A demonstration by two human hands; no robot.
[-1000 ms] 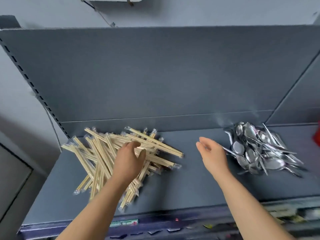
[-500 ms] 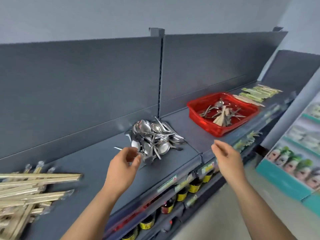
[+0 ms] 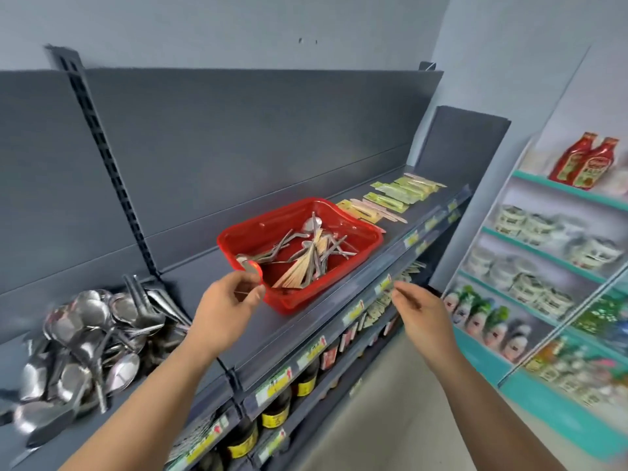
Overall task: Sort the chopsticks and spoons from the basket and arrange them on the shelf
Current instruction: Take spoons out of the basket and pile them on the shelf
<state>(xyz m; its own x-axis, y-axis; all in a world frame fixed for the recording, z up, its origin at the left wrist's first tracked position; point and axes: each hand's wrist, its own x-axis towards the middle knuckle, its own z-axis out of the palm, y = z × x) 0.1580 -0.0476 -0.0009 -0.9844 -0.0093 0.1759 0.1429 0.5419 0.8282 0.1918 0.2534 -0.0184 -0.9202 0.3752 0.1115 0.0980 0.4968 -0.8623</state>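
Left hand [image 3: 227, 302] half-curled at the basket [image 3: 295, 302] rim, grasp unclear, right hand [image 3: 419, 311] loose and empty: best pinch one spoon [image 3: 311, 225] by its handle.

We note the basket [image 3: 368, 248] as glossy, translucent red plastic. The spoons [image 3: 85, 338] heaped on the shelf [image 3: 299, 329] look like polished, reflective metal. The shelf itself reads matt grey and smooth. The chopsticks [image 3: 299, 268] appear pale bare wood.

Shelf layout as I see it.
Spoon pile [image 3: 88, 338] left on the shelf [image 3: 190, 277]; basket [image 3: 289, 300] to its right, spoons [image 3: 307, 227] and chopsticks [image 3: 299, 270] mixed inside; packets [image 3: 390, 198] beyond it. Left hand [image 3: 227, 304] at the basket's near corner, right hand [image 3: 421, 311] off the shelf edge.
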